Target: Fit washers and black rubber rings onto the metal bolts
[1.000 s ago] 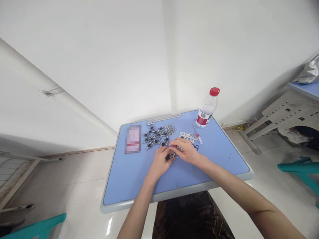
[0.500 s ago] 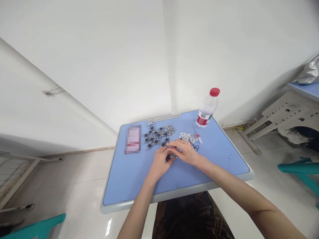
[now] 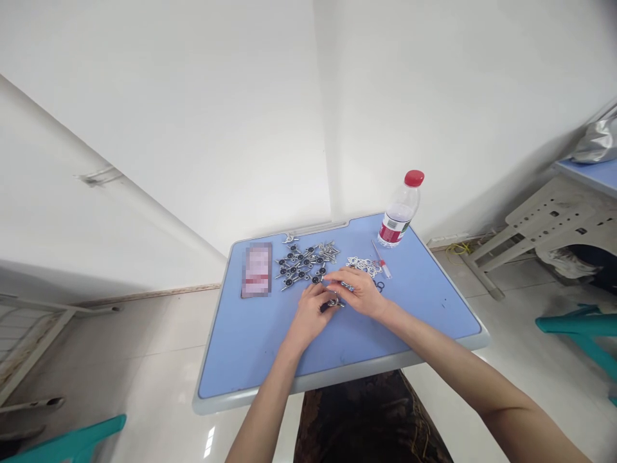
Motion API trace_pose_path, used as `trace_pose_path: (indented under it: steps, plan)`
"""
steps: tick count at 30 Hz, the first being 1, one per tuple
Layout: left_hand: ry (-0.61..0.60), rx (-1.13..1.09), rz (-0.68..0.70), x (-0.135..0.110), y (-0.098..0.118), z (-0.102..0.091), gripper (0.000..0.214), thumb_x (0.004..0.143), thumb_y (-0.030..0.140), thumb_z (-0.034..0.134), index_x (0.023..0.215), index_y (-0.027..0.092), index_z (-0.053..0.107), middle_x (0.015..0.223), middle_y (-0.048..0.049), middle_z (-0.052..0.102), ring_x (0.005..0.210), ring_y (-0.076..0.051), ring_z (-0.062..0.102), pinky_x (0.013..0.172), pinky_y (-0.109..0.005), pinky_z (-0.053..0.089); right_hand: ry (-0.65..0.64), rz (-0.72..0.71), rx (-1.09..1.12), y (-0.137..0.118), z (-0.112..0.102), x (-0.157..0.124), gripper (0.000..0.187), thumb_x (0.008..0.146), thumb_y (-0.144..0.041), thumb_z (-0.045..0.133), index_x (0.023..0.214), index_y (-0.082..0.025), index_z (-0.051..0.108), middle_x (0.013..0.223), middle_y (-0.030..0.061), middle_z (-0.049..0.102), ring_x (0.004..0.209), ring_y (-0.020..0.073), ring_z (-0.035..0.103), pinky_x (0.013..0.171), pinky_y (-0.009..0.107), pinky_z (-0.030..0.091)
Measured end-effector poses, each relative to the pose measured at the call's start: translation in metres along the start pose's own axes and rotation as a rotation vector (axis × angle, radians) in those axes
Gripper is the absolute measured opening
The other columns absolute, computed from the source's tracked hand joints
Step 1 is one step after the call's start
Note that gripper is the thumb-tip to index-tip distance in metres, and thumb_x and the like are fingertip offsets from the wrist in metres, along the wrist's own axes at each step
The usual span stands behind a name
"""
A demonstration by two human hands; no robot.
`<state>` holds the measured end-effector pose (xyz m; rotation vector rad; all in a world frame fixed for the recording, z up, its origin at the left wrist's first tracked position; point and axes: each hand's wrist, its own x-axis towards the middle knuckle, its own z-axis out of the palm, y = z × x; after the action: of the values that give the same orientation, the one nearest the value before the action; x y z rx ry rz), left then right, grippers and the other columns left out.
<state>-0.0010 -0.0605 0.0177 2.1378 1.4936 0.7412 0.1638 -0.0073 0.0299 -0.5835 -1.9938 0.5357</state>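
Note:
Over the near middle of the blue table, my left hand is closed around a small silvery metal part, partly hidden by the fingers. Just right of it, my right hand curls with thumb and index finger pointing at that part. Small shiny pieces show between its thumb and fingers; their kind is too small to tell. Beyond my hands lie several metal fittings with black round ends. Flat metal plates with holes and black rings lie beyond my right hand.
A pile of thin metal pieces lies behind the fittings. A blurred-out pinkish rectangle lies at the left. A red-capped plastic bottle stands at the back right, near a thin tool with a clear, red-ended handle. Behind is a white wall.
Both hands stay in nearly the same place. The right thumb and fingers have parted slightly, so the shiny pieces and the metal part between the hands show more.

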Motion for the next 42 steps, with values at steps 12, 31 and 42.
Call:
trace_pose_path:
  steps: [12, 31, 42]
  plan:
    - [0.009, -0.015, 0.000, 0.000, 0.001, -0.001, 0.013, 0.084, 0.019, 0.066, 0.093, 0.025, 0.072, 0.097, -0.0033, 0.064, 0.097, -0.022, 0.056, 0.087, -0.039, 0.044, -0.159, -0.065, -0.020, -0.007, -0.012, 0.000, 0.035, 0.099, -0.019, 0.038, 0.132, -0.020, 0.050, 0.107, 0.0105, 0.066, 0.097, 0.0190, 0.062, 0.080, 0.033, 0.053]
    - [0.024, -0.036, 0.017, 0.000, -0.002, 0.000, 0.017, 0.084, 0.016, 0.064, 0.094, 0.026, 0.073, 0.106, -0.0044, 0.066, 0.103, -0.025, 0.056, 0.090, -0.042, 0.043, -0.100, -0.086, 0.029, -0.010, -0.004, -0.003, 0.032, 0.099, -0.016, 0.037, 0.127, -0.021, 0.052, 0.105, 0.0093, 0.067, 0.093, 0.0174, 0.063, 0.077, 0.031, 0.055]
    - [0.024, -0.009, -0.023, 0.000, -0.002, 0.002, 0.012, 0.081, 0.018, 0.068, 0.090, 0.024, 0.073, 0.098, -0.0039, 0.066, 0.096, -0.023, 0.057, 0.087, -0.038, 0.043, 0.059, 0.030, 0.038, -0.004, 0.006, -0.002, 0.015, 0.096, -0.026, 0.052, 0.105, -0.021, 0.063, 0.081, 0.0032, 0.066, 0.070, 0.0151, 0.060, 0.066, 0.028, 0.050]
